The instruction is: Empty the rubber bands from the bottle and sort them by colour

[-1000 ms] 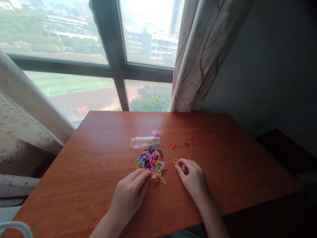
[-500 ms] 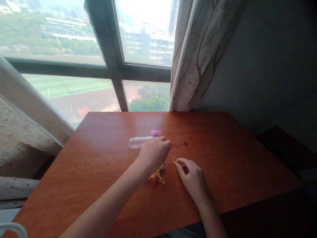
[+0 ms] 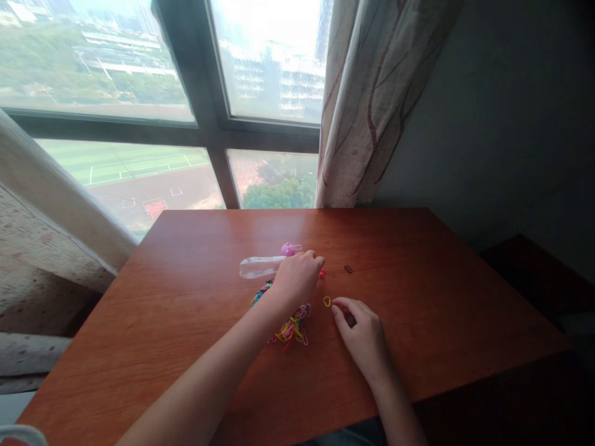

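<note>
My left hand (image 3: 300, 272) reaches across the table, its fingers closed in a pinch. Just past its fingertips shows a small red band (image 3: 322, 272); whether the fingers grip it is not clear. My right hand (image 3: 360, 322) rests on the wood with thumb and index fingertip nearly together and nothing visible between them. A yellow rubber band (image 3: 326, 301) lies just left of those fingertips, slightly apart. Below my left forearm is a pile of colourful small bands (image 3: 292, 327). More blue and dark bands (image 3: 260, 292) lie on the forearm's far side, partly covered.
Behind my left hand lie a clear plastic tube or pouch (image 3: 256, 267) and a pink piece with a loop (image 3: 288, 249). A dark band (image 3: 348, 269) is farther right. The brown wooden table (image 3: 418, 279) meets a window with curtains (image 3: 372, 105).
My left hand has shifted slightly, and more of the blue and dark bands shows beside the forearm. The right fingertips have drawn a little away from the yellow rubber band.
</note>
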The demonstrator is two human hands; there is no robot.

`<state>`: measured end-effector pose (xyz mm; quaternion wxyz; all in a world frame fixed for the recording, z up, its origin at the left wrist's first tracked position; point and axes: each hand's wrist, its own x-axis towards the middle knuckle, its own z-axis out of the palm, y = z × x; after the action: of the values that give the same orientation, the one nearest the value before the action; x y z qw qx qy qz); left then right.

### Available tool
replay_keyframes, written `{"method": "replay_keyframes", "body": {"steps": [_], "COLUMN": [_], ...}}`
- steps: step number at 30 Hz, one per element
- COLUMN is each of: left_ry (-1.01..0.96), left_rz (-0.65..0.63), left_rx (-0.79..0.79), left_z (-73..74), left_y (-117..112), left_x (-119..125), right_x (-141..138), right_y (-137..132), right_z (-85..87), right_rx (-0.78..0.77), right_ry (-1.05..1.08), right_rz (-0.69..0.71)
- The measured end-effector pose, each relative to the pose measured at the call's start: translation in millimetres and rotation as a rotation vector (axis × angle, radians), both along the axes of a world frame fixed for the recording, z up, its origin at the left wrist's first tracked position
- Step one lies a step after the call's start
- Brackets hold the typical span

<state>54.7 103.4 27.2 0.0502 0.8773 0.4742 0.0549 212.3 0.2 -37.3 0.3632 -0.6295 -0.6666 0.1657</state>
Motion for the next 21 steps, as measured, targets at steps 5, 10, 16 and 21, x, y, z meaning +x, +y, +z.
{"method": "replay_keyframes", "body": {"steps": [5,10,16,21], "left_ry": [-0.060,-0.181,-0.345,-0.356], "left_rz": [0.044,0.093,0.140,0.145], "left_rx": [0.023,0.010,-0.066,-0.075], "left_z": [15.8,13.5,-9.6,-26.3], "left_y": [-25.6,-62.9,-108.1,-134.7], "left_x": [-25.5,-57.1,-79.3,-85.7], "right_x": [-1.8,-9.8,-19.6,-21.8], "right_y": [-3.3,-13.1,-22.5,-24.2], "right_z": [0.7,2.8,11.2,19.9], "right_rx": [0.016,-0.002,-0.057,-0.105], "right_ry": [-0.032,-0.097,-0.148,-0.169], "right_rz": [0.036,0.174,0.267,0.307]}}
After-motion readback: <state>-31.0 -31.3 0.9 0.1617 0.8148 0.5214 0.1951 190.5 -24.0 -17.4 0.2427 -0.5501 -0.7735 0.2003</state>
